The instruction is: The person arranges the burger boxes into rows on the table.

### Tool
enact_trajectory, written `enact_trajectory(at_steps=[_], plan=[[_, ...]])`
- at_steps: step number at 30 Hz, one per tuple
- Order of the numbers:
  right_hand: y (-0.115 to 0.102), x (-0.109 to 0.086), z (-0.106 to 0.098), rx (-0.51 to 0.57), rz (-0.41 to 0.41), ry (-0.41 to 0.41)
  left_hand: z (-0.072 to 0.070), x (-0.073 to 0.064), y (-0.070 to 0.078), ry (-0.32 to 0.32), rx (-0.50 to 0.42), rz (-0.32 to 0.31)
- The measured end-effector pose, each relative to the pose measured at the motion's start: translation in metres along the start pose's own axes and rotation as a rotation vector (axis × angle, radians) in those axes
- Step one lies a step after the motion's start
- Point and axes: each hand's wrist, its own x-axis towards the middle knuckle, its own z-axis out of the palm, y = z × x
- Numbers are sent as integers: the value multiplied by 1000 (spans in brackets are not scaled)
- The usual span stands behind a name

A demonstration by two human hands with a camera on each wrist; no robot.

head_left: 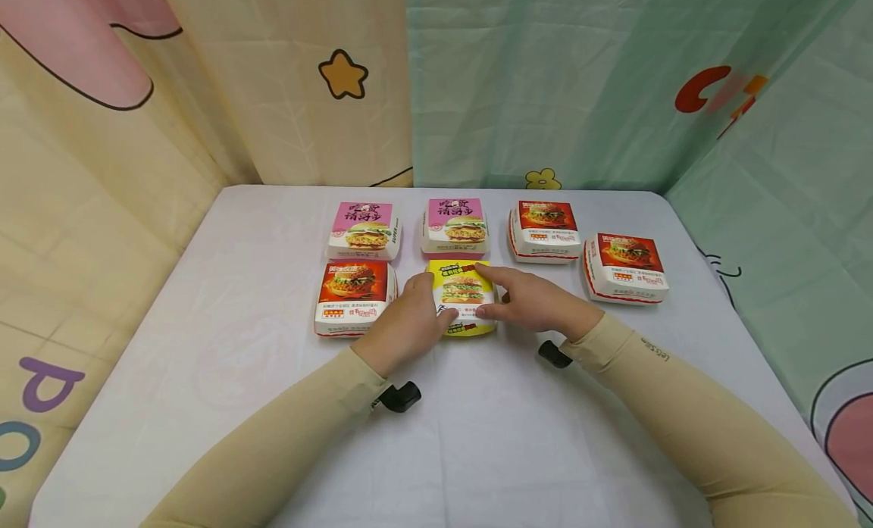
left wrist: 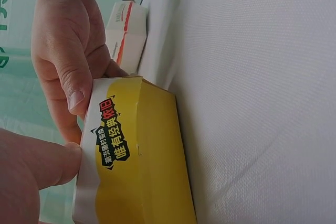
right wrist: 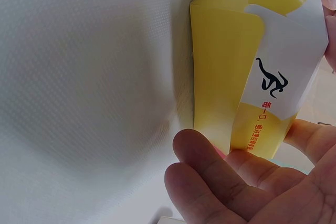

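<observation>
A yellow-and-white burger box, printed with a burger, stands in the front row on the white table between the hands. My left hand holds its left side, thumb over the top edge. From the right, my right hand holds the other side, thumb and fingers at its edges. In the left wrist view the box shows a yellow side with black lettering, and its base is close to the cloth. The right wrist view shows the right hand's fingers bent along the end of the box.
Directly behind are two pink-topped burger boxes. A red-topped box sits just left of the left hand. Two more red-topped boxes stand to the right, beyond the right hand. Printed curtains hang around the table.
</observation>
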Motion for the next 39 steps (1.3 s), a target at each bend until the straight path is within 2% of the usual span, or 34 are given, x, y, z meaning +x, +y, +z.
enact_trajectory(at_steps=[23, 30, 39], plan=[[1, 2, 1, 13, 5, -5, 2, 1, -1, 7, 12, 1], [3, 4, 2, 15, -2, -5, 1, 0, -2, 33, 8, 36], [3, 4, 2, 22, 3, -12, 1, 0, -2, 31, 12, 40]])
